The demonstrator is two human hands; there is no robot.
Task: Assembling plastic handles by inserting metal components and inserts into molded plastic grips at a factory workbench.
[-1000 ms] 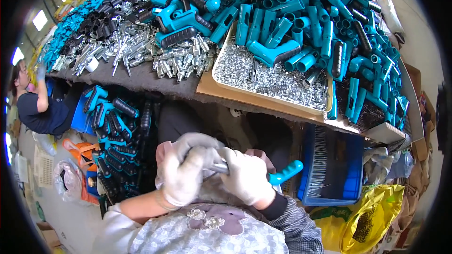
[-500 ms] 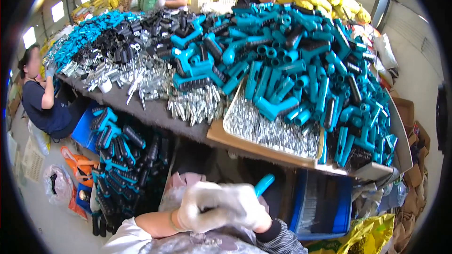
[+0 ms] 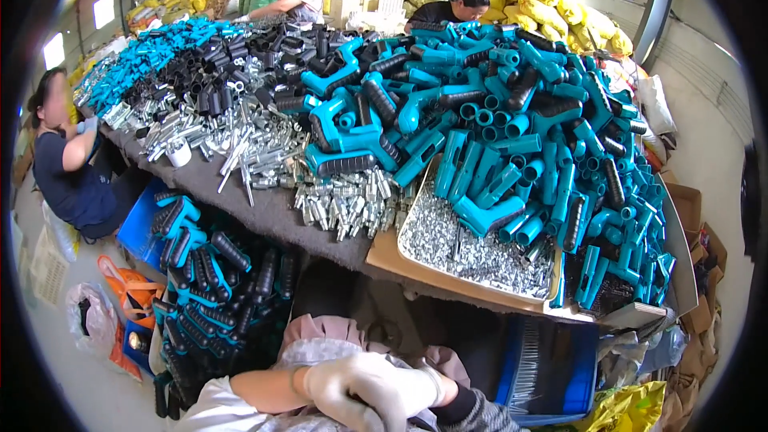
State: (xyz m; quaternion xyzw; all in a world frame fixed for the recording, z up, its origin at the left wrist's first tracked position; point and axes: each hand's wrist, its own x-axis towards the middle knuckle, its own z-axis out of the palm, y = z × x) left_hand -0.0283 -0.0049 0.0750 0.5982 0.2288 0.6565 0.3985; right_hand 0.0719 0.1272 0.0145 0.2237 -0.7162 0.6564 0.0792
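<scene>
My left hand (image 3: 342,386) and my right hand (image 3: 414,390), both in white gloves, are pressed together in front of my lap, low in the view. Their fingers are curled over each other, so whatever they hold is hidden. Beyond them on the table is a cream-rimmed tray (image 3: 402,228) of small silver metal pieces (image 3: 480,262). Teal plastic tool housings (image 3: 496,208) with black ribbed grips are heaped over its far side. Left of the tray lie silver metal shafts (image 3: 340,202).
Black cylindrical parts (image 3: 212,96) and more teal parts (image 3: 152,52) cover the far left of the grey table (image 3: 280,228). Teal-and-black handles (image 3: 204,272) fill a container at lower left. A blue bin (image 3: 506,380) stands below right. Three people work around the table.
My hands have moved down towards my lap. The teal piece that stuck out behind my right hand no longer shows. At the back, a person now reaches towards the pile.
</scene>
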